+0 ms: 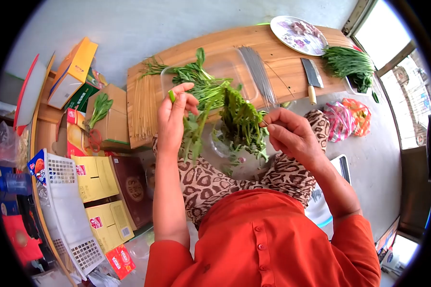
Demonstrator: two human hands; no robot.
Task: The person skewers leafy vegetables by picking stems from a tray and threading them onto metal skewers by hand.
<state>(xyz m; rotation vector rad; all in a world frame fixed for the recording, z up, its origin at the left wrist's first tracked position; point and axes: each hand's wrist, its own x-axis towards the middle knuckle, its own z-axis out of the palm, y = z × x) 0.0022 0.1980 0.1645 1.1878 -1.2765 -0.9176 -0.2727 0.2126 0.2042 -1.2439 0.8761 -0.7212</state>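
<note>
My right hand [292,134] pinches the thin end of a skewer [264,123]. Dark leafy greens [242,122] are bunched along it and hang above my lap. On the other side, my left hand [176,117] is closed with a short green stem [172,96] between thumb and fingers. Long leafy stems [192,136] hang beside that palm; whether it grips them too is hard to see. Just beyond both hands, a clear plastic tray [230,60] on the wooden table [196,50] holds more greens [196,76].
Bamboo skewers [143,105] lie left of the tray, metal skewers [257,71] right of it. A cleaver [312,76], a plate of meat [278,28] and green chives [349,61] are farther right. Boxes [98,177] and a white basket [64,201] stand at left. Plastic bags [349,117] sit below the table.
</note>
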